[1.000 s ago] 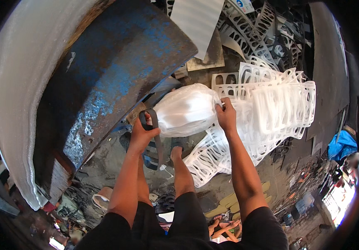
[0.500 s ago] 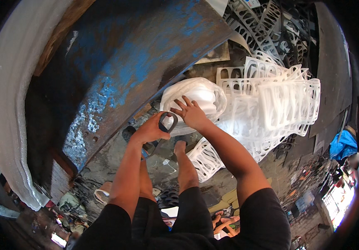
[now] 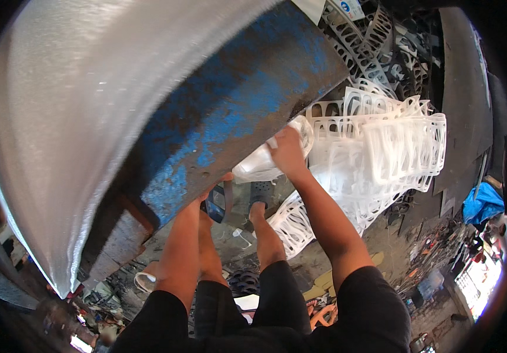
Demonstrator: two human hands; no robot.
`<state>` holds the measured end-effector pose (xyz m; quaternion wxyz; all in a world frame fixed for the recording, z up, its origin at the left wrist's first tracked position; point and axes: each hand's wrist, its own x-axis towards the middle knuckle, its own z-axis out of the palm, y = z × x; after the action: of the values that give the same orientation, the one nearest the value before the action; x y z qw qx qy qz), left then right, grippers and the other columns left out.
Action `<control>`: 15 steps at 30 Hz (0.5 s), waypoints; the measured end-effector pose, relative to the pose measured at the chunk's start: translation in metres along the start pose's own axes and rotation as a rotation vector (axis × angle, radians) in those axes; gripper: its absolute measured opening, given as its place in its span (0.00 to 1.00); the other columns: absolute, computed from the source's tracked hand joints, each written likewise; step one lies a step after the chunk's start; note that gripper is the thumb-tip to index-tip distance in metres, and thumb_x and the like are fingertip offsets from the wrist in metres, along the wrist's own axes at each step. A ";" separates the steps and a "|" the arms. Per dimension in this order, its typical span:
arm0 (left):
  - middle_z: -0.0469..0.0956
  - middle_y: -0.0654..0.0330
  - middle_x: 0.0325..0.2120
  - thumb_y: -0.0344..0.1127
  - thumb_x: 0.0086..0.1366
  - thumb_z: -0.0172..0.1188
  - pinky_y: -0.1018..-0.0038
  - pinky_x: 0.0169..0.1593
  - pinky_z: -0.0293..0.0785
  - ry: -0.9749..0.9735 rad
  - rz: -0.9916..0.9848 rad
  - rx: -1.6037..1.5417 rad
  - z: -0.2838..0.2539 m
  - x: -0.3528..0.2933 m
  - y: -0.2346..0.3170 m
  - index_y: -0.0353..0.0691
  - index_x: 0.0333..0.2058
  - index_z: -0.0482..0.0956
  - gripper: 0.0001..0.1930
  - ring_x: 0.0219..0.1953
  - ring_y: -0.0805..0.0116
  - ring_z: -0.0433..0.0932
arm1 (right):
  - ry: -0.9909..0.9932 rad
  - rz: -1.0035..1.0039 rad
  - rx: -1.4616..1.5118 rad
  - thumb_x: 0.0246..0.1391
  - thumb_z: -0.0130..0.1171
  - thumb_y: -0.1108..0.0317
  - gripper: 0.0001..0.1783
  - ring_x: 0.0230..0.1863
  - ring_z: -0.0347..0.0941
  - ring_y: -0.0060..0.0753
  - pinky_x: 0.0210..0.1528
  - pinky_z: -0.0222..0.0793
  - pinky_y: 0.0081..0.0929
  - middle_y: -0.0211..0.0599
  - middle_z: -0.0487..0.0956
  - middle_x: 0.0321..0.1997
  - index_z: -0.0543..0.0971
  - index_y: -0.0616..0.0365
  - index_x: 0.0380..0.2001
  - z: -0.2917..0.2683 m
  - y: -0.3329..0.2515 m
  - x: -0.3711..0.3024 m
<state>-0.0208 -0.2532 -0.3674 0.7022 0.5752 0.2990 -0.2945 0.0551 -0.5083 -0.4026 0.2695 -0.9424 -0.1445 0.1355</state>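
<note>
My right hand (image 3: 287, 147) reaches over a clear plastic bag (image 3: 259, 167) that holds white material. Its fingers look curled at the bag's mouth, though what they grip is hard to make out. A blue, worn metal slab (image 3: 224, 117) spans the view above, its edge covering part of the bag. Under that edge, my left hand (image 3: 215, 183) shows only in small part, so its fingers and anything in them are hidden.
White sheets with oval cut-outs (image 3: 377, 147) are heaped to the right, with dark cut-out scraps (image 3: 377, 41) beyond. A translucent whitish sheet (image 3: 89, 117) fills the left. My shod feet (image 3: 261, 194) stand below the slab. A blue plastic bundle (image 3: 484, 203) lies far right.
The blue slab and whitish sheet have shifted right, now covering most of my left hand, which held a dark oval ring. My right hand went from spread fingers to curled, farther into the bag.
</note>
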 end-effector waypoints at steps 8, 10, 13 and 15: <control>0.71 0.62 0.50 0.34 0.42 0.78 0.61 0.57 0.68 -0.027 0.017 0.098 -0.002 -0.006 0.009 0.43 0.59 0.67 0.43 0.52 0.61 0.71 | 0.256 0.381 0.098 0.52 0.60 0.69 0.21 0.47 0.73 0.58 0.48 0.68 0.44 0.52 0.75 0.44 0.71 0.55 0.50 -0.027 0.058 -0.004; 0.71 0.62 0.49 0.34 0.42 0.77 0.62 0.56 0.68 0.009 0.052 0.038 0.004 -0.013 0.015 0.41 0.58 0.68 0.42 0.50 0.62 0.71 | 0.290 0.362 0.110 0.52 0.59 0.71 0.18 0.45 0.72 0.59 0.47 0.68 0.46 0.51 0.75 0.44 0.72 0.55 0.47 -0.034 0.049 -0.002; 0.71 0.62 0.49 0.34 0.42 0.77 0.61 0.55 0.68 -0.025 0.043 0.024 -0.003 -0.002 0.025 0.41 0.58 0.68 0.42 0.49 0.62 0.71 | 0.351 0.407 0.073 0.52 0.57 0.72 0.18 0.47 0.71 0.57 0.49 0.66 0.46 0.51 0.74 0.44 0.71 0.58 0.47 -0.033 0.049 0.007; 0.71 0.62 0.49 0.34 0.42 0.77 0.61 0.55 0.68 -0.046 -0.003 0.044 -0.011 0.003 0.018 0.42 0.58 0.68 0.42 0.50 0.62 0.71 | 0.418 0.399 0.099 0.52 0.57 0.71 0.18 0.49 0.70 0.57 0.51 0.65 0.46 0.52 0.74 0.44 0.70 0.61 0.47 -0.038 0.042 0.012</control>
<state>-0.0058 -0.2400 -0.3601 0.6955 0.5831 0.2774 -0.3152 0.0868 -0.5560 -0.3970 0.3072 -0.9453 0.1093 -0.0045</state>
